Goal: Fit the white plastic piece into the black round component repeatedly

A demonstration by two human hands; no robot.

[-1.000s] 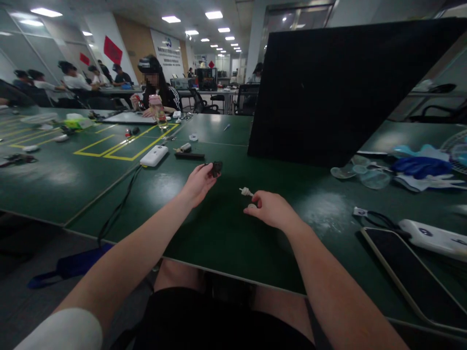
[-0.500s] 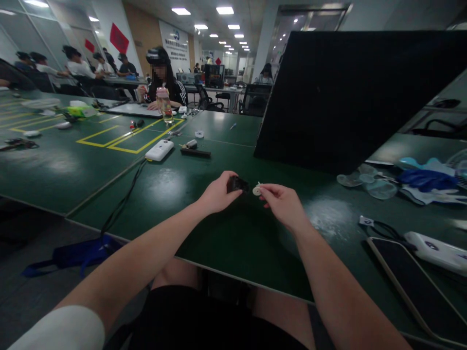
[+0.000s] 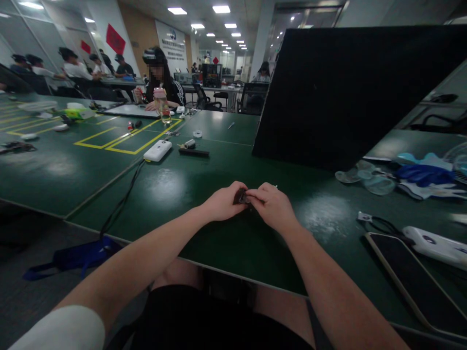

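Low over the green table, my left hand (image 3: 226, 201) is closed around a small dark part (image 3: 241, 196), which looks hollow or see-through on its near face; its exact kind does not show. My right hand (image 3: 272, 204) meets it from the other side, thumb and forefinger pinched at its right edge. A small white tip (image 3: 276, 186) pokes out beyond the right knuckles. Whatever it belongs to is hidden by the hand.
A large black panel (image 3: 335, 97) stands at right. Ahead-left lie a white power bank (image 3: 157, 150), a dark bar (image 3: 194, 152) and a small motor-like cylinder (image 3: 189, 144). A phone (image 3: 412, 277) and blue gloves (image 3: 425, 175) lie right. Across the table sits a person (image 3: 160, 90).
My hands have come together; the right fingers now touch the dark part. The pale disc that the right fingers pinched has gone from sight, apart from a white tip behind the hand.
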